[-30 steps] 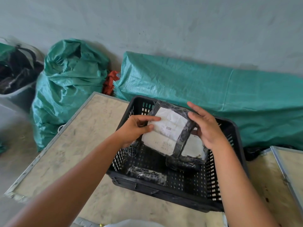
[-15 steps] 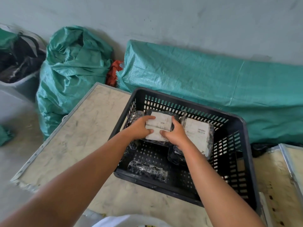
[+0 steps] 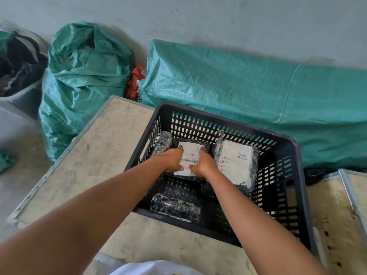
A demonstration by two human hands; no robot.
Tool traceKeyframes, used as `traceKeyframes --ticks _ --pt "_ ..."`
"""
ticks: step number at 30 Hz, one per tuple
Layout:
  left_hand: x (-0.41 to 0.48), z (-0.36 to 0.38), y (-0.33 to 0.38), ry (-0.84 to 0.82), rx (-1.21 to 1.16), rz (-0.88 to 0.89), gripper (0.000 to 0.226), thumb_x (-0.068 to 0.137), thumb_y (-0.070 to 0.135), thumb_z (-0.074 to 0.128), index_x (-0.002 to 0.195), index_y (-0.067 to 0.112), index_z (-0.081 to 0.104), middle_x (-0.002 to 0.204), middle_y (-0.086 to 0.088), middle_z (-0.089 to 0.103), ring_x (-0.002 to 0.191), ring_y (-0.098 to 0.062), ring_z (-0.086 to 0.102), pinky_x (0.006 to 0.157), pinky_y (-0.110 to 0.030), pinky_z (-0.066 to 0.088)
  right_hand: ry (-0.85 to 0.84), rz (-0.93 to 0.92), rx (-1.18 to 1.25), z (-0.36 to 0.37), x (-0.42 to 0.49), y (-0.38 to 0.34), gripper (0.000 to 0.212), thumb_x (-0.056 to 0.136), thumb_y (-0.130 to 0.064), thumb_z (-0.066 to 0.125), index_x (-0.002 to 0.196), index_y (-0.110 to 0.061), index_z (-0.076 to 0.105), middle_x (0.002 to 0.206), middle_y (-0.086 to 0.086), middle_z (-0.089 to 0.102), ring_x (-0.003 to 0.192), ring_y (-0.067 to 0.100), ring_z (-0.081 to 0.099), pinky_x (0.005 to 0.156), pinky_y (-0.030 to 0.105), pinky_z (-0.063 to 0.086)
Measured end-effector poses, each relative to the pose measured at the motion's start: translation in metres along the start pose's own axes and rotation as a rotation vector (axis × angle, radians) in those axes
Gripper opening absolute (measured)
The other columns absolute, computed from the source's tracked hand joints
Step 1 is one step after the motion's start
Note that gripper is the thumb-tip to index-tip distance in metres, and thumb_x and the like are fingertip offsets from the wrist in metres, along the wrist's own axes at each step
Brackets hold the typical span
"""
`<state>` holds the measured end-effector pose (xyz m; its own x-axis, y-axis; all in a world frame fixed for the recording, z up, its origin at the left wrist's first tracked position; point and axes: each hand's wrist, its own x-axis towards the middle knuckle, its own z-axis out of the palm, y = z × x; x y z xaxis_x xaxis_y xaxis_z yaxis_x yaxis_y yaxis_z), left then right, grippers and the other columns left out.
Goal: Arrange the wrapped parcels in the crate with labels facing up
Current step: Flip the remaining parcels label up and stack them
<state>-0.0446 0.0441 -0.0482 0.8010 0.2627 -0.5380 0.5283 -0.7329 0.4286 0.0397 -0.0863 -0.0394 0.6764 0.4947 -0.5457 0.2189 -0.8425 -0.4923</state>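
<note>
A black slotted crate (image 3: 286, 195) stands on a pale table. Inside, both my hands grip a black-wrapped parcel (image 3: 191, 154) with a white label facing up; my left hand (image 3: 172, 160) holds its left side and my right hand (image 3: 202, 164) its right side. To its right lies a larger wrapped parcel (image 3: 235, 162), label and barcode up. A dark wrapped roll (image 3: 161, 144) leans in the far left corner. Another dark wrapped parcel (image 3: 174, 207) with no label showing lies by the near wall.
The table (image 3: 95, 155) has a metal rim on its left. Green woven sacks (image 3: 83, 76) and a long green tarp bundle (image 3: 258, 92) lie against the wall behind. A second framed table (image 3: 355, 195) sits at the right.
The big labelled parcel went from my hands down to the crate's right side. Both hands then moved left onto the smaller labelled parcel and pressed it lower into the crate.
</note>
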Motion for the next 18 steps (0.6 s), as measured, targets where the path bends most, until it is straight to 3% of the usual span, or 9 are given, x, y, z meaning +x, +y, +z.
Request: traceKeyframes --ticks 2,4,6,7,9,11,13,15,18 --pt "0.002 0.014 0.004 0.003 0.059 -0.049 0.104 0.094 0.024 0.072 0.161 0.007 -0.006 0.155 -0.028 0.034 0.13 -0.036 0.051 0.103 -0.04 0.048 0.002 0.009 -0.024 0.006 0.001 0.0 0.1 0.092 -0.016 0.072 0.164 -0.018 0.002 0.143 0.012 0.053 0.101 0.021 0.059 0.07 0.025 0.046" --pt "0.004 0.024 0.008 -0.004 0.107 -0.081 0.102 0.096 0.014 0.068 0.161 0.008 -0.01 0.163 -0.035 0.006 0.132 -0.038 0.05 0.105 -0.042 0.048 -0.005 -0.007 -0.051 0.012 0.004 0.001 0.098 0.096 -0.007 0.065 0.164 -0.016 -0.005 0.163 0.028 0.021 0.11 0.028 0.063 0.067 0.023 0.051" --pt "0.007 0.029 0.01 -0.013 0.214 -0.087 0.096 0.096 -0.002 0.059 0.159 0.004 -0.013 0.161 -0.038 -0.004 0.124 -0.039 0.057 0.099 -0.041 0.053 -0.004 -0.047 -0.079 0.023 0.002 0.006 0.094 0.098 0.001 0.056 0.163 -0.012 -0.01 0.164 0.031 -0.016 0.12 0.036 0.061 0.084 0.029 0.055" --pt "0.008 0.032 0.011 -0.023 0.275 -0.088 0.094 0.095 -0.005 0.056 0.158 0.001 -0.013 0.16 -0.04 -0.005 0.122 -0.041 0.059 0.096 -0.043 0.054 0.013 -0.06 -0.065 0.029 0.0 0.01 0.09 0.1 0.003 0.052 0.162 -0.011 -0.011 0.163 0.03 -0.022 0.13 0.041 0.053 0.1 0.037 0.051" --pt "0.011 0.04 0.011 -0.037 0.392 -0.109 0.093 0.096 -0.001 0.058 0.158 -0.002 -0.011 0.16 -0.04 -0.002 0.119 -0.045 0.06 0.086 -0.045 0.055 0.059 -0.062 -0.032 0.039 0.002 0.019 0.081 0.103 0.002 0.047 0.163 -0.008 -0.006 0.165 0.028 -0.019 0.151 0.043 0.021 0.121 0.047 0.026" --pt "0.013 0.046 0.009 -0.041 0.479 -0.127 0.089 0.096 -0.001 0.057 0.158 -0.003 -0.006 0.16 -0.04 0.0 0.117 -0.045 0.061 0.08 -0.046 0.057 -0.009 -0.026 -0.087 0.044 0.005 0.023 0.089 0.099 0.006 0.053 0.162 -0.005 -0.009 0.163 0.028 -0.026 0.155 0.041 -0.003 0.124 0.043 0.017" --pt "0.018 0.049 0.008 -0.024 0.483 -0.131 0.079 0.098 -0.005 0.049 0.159 -0.003 -0.001 0.16 -0.04 0.0 0.128 -0.046 0.053 0.086 -0.047 0.057 -0.093 0.003 -0.163 0.047 0.008 0.024 0.097 0.093 0.015 0.057 0.16 -0.001 -0.013 0.16 0.025 -0.034 0.154 0.041 -0.011 0.124 0.039 0.018" --pt "0.021 0.054 0.006 -0.005 0.464 -0.119 0.074 0.1 -0.005 0.044 0.159 -0.004 0.0 0.16 -0.041 -0.003 0.144 -0.047 0.033 0.097 -0.049 0.053 -0.099 0.011 -0.167 0.053 0.009 0.024 0.099 0.091 0.02 0.056 0.159 0.001 -0.014 0.162 0.021 -0.033 0.153 0.039 -0.014 0.125 0.041 0.015" --pt "0.023 0.058 0.006 0.016 0.434 -0.122 0.074 0.1 -0.007 0.045 0.158 -0.006 -0.002 0.158 -0.042 -0.005 0.149 -0.046 0.022 0.103 -0.048 0.049 -0.094 -0.006 -0.244 0.057 0.011 0.024 0.102 0.089 0.018 0.06 0.159 0.002 -0.013 0.163 0.017 -0.033 0.153 0.04 -0.015 0.125 0.042 0.015"
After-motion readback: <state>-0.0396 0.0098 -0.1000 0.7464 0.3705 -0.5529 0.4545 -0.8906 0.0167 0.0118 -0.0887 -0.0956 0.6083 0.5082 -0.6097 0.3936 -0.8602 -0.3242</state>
